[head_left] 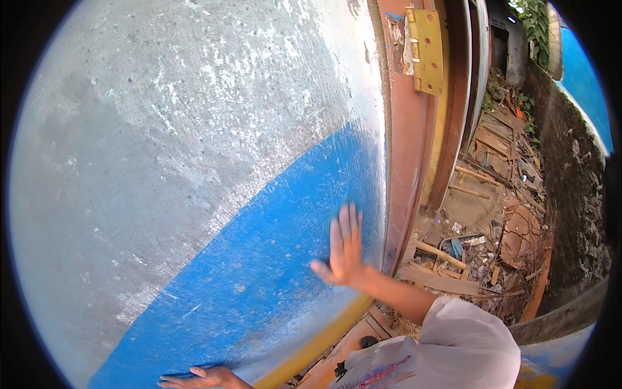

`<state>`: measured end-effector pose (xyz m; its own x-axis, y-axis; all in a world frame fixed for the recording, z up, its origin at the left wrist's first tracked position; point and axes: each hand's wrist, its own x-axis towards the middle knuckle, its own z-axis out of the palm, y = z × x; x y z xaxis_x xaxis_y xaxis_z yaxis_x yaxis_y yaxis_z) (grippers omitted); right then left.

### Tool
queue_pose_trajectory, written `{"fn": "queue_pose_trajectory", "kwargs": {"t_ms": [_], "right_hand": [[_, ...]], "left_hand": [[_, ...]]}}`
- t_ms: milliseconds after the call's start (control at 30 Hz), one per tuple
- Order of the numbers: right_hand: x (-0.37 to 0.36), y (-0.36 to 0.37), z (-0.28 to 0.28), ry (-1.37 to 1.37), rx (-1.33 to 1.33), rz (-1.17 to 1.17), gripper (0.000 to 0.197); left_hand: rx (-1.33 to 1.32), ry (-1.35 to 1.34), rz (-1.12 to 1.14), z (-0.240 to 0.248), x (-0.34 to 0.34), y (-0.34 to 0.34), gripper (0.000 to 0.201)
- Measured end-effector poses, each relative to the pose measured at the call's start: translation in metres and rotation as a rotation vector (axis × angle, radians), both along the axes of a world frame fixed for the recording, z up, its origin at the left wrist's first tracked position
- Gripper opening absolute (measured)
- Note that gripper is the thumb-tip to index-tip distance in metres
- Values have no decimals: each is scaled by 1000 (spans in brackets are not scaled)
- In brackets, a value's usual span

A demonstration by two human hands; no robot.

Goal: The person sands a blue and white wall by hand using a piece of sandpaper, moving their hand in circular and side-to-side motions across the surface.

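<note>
Grips unclenched, empty — right hand on or just over the blue band, nearer its upper tip, left hand lower along it — long axis slanting up rightward.

Wall was grey above a blue band, right hand was spread over the band, left hand was over its lower part, yellow hinge was mounted on the frame, debris lay beyond the frame.
</note>
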<state>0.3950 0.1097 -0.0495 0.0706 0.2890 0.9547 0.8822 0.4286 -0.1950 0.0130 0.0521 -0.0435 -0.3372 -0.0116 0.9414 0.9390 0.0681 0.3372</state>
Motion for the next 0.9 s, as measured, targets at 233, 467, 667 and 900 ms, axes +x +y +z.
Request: {"fn": "queue_pose_trajectory", "kwargs": {"t_ms": [233, 467, 667, 900], "right_hand": [[0, 6, 65, 84, 47, 5, 87], [-13, 1, -14, 35, 55, -24, 85], [3, 2, 63, 79, 39, -4, 86], [4, 4, 21, 42, 48, -23, 82]], "left_hand": [[-13, 18, 36, -7, -17, -5, 79], [-29, 8, 46, -11, -12, 0, 76], [-10, 70, 35, -3, -18, -6, 76], [-33, 31, 32, -10, -21, -3, 78]]}}
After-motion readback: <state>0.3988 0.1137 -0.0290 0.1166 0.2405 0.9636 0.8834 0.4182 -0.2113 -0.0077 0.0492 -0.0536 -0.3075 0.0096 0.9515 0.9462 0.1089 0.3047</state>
